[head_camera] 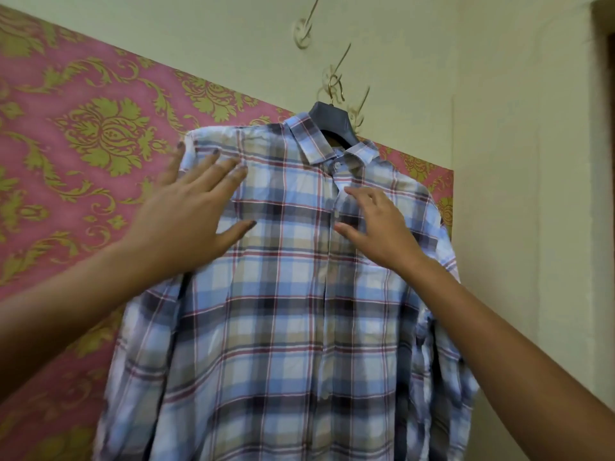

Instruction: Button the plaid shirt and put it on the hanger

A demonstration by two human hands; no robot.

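Note:
The plaid shirt, blue, white and red checks, hangs buttoned on a dark grey hanger whose gold hook sits on a wall hook. My left hand lies flat and spread on the shirt's left chest, just below the shoulder. On the right chest, beside the button placket, my right hand rests with its fingers apart. Neither hand grips the cloth. The shirt's lower hem runs out of the view.
Pink wallpaper with gold floral print covers the wall at left behind the shirt. Cream wall fills the right, with several more gold hooks above the hanger. A dark door frame edge shows at far right.

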